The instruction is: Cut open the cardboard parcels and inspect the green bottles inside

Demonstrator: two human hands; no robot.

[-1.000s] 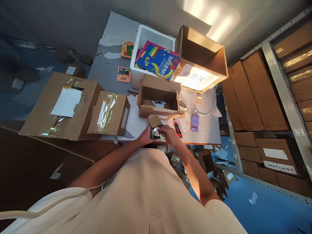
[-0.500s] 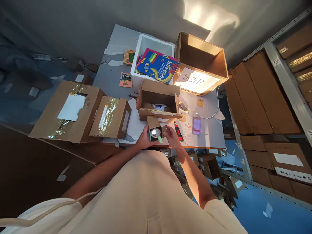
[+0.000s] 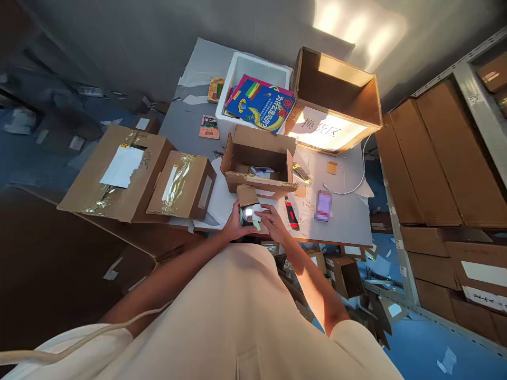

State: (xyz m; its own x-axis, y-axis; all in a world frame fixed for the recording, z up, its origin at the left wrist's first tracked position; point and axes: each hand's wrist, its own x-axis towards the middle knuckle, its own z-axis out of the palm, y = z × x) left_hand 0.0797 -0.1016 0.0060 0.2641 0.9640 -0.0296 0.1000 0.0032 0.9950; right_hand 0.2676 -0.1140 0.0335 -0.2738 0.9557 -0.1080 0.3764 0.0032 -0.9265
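Observation:
My left hand is wrapped around the left side of a small cardboard box at the table's front edge. The box's top flap stands up. In its opening sits a shiny, silvery round object, with a pale green strip sticking out at the lower right. My right hand is at the box's right side, its fingertips curled against a whitish piece beside the round object. What exactly those fingers grip is too small to make out. Just beyond stands a larger open carton with papers inside.
A red and black box cutter, a yellow cutter and a phone lie to the right. Taped cartons stand at left. Behind are a white foam box with books and a big carton.
My right hand's fingers have moved from the small box's right flap inward to its opening, where a whitish piece now shows. The left hand keeps its hold. The view has shifted slightly.

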